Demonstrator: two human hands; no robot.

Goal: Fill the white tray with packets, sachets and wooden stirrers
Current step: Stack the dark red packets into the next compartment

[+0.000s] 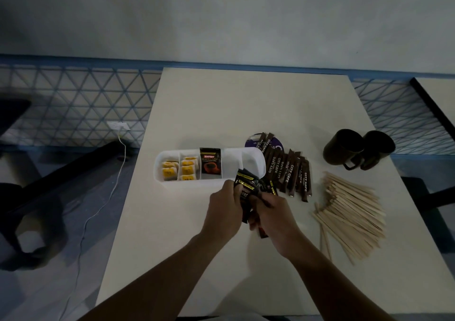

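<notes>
Two sections of the white tray (256,159), mid-frame, hold yellow tea bags (187,169), and a third holds one coffee packet (210,164). Just below it, the left hand (225,210) and the right hand (273,219) both grasp more dark packets (246,182). The sachets (291,170) and stirrers (352,212), further right, are not yet inside.

Tray (192,183) on table (221,113), lying left to right. Tea bags (170,171) in its two leftmost compartments; single packet (210,164) upright in the next compartment to the right. Stick sachets (293,173) fanned just right of the tray, rear ones on a round disc (250,143). Two mugs (344,148) farther right, side by side. Stirrers (352,212) heaped in front of the mugs. Left hand (225,210) and right hand (273,217) together before the tray's right end, gripping a bunch of packets (248,185).
</notes>
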